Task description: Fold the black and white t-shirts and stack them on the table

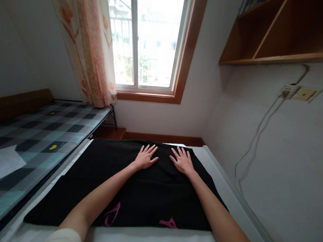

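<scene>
Pressing flat with fingers spread, the left hand [145,157] and right hand [183,161] are lying side by side on the far part of a black cloth [134,193], gripping nothing. The cloth is spreading across a white bed [147,241], pink marks showing near its close edge. A checked mattress [39,134] is sitting just to the left.

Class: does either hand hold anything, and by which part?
Nothing is held. The left hand and right hand lie flat, fingers spread, on the far part of the black garment; neither grips it.
</scene>
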The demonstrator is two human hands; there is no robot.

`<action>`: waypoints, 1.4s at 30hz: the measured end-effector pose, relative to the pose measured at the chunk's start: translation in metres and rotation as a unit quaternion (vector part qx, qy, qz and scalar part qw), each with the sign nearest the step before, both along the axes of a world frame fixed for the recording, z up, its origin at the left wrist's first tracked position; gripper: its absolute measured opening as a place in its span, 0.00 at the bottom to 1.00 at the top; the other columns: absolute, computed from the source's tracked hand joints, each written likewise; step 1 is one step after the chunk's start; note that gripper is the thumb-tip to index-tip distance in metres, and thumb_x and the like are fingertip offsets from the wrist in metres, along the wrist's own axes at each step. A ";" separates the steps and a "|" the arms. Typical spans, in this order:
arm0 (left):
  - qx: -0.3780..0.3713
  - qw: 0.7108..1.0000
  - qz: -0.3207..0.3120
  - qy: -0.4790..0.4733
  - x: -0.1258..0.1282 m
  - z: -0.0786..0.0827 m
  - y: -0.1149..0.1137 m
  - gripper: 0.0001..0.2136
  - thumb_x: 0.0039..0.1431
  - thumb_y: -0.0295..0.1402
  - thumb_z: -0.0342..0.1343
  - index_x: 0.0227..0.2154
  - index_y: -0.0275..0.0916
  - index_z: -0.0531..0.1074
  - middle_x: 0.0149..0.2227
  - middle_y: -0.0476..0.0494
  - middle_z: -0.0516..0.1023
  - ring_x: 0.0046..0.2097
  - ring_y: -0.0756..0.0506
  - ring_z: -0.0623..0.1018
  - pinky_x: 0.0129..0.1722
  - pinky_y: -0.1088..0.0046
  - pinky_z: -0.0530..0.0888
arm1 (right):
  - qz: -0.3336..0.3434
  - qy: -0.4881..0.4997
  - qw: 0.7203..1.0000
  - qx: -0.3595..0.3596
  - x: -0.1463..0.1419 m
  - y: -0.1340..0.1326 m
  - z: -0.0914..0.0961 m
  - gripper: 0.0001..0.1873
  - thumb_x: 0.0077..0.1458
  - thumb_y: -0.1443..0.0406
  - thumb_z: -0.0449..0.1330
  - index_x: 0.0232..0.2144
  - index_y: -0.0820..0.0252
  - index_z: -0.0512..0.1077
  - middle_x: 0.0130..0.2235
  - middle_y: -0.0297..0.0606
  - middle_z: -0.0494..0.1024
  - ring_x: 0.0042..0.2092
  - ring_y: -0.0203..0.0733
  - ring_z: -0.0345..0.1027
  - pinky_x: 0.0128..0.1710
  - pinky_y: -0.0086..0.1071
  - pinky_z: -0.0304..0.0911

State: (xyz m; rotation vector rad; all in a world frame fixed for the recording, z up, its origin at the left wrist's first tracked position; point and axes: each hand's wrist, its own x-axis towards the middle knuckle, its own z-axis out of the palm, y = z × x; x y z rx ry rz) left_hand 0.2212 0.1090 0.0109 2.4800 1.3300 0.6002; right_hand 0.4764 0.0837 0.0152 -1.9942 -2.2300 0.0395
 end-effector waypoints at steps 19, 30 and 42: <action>-0.029 0.946 0.256 0.195 -0.213 0.022 0.075 0.25 0.55 0.21 0.42 0.55 0.42 0.69 0.56 0.38 0.73 0.62 0.40 0.65 0.62 0.46 0.52 | -0.065 0.032 0.994 0.087 0.068 0.032 0.006 0.22 0.61 0.66 0.49 0.55 0.56 0.70 0.54 0.45 0.73 0.55 0.52 0.64 0.55 0.45 0.57; 0.037 0.945 0.213 0.246 -0.232 0.038 0.078 0.13 0.53 0.29 0.50 0.40 0.40 0.75 0.45 0.38 0.77 0.53 0.37 0.72 0.59 0.47 0.54 | -0.050 0.026 0.998 0.025 0.091 0.053 0.015 0.14 0.55 0.63 0.58 0.43 0.56 0.76 0.47 0.44 0.77 0.48 0.49 0.69 0.46 0.38 0.61; 0.042 0.935 0.285 0.206 -0.291 0.062 0.050 0.14 0.50 0.29 0.50 0.39 0.43 0.74 0.44 0.43 0.80 0.48 0.40 0.77 0.51 0.63 0.66 | -0.073 0.096 0.991 0.051 0.094 0.054 0.021 0.07 0.50 0.62 0.60 0.33 0.53 0.75 0.39 0.38 0.81 0.41 0.47 0.73 0.42 0.40 0.61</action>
